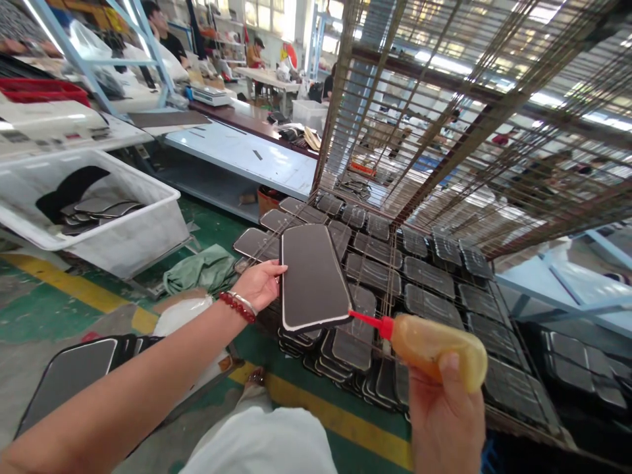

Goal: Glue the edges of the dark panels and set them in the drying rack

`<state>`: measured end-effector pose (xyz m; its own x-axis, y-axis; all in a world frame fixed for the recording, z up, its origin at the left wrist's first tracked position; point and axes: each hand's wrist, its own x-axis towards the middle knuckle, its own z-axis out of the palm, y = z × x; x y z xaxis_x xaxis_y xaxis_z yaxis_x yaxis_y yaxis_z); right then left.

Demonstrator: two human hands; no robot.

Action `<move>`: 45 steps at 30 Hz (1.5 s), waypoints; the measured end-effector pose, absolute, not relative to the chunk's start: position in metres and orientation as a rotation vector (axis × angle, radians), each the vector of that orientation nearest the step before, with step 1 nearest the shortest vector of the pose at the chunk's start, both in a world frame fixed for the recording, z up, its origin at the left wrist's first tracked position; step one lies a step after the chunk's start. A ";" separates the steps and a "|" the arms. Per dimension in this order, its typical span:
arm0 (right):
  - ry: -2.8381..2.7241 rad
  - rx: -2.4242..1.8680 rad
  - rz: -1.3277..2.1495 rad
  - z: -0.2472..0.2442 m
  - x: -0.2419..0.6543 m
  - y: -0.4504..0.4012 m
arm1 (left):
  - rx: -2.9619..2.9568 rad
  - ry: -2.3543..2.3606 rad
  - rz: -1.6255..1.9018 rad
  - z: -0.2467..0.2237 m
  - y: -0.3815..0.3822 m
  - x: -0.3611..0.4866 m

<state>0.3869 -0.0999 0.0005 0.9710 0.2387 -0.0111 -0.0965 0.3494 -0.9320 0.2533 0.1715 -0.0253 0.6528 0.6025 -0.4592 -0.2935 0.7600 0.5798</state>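
Note:
My left hand grips the left edge of a dark flat panel with rounded corners and a pale line along its rim. The fingers behind the panel are hidden. In my right hand is a squeeze bottle of amber liquid with a red cap and a thin red nozzle. The nozzle tip meets the panel's lower right corner, where the pale line shows. Beneath the panel, many similar dark panels lie in rows on a wire rack.
A wire mesh frame leans up over the rack. At the left stands a white bin with dark pieces inside. More panels are stacked at lower left. A green cloth lies on the floor. Other people are at tables farther back.

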 end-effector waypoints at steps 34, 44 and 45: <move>-0.240 -1.180 -0.035 -0.001 0.391 -0.091 | 0.456 0.799 0.772 -0.024 0.136 0.268; 0.102 -0.858 0.605 -0.033 0.371 -0.073 | 0.157 0.864 0.833 -0.028 0.145 0.287; 0.142 -0.791 0.650 -0.036 0.369 -0.071 | 0.128 0.854 0.807 -0.028 0.141 0.292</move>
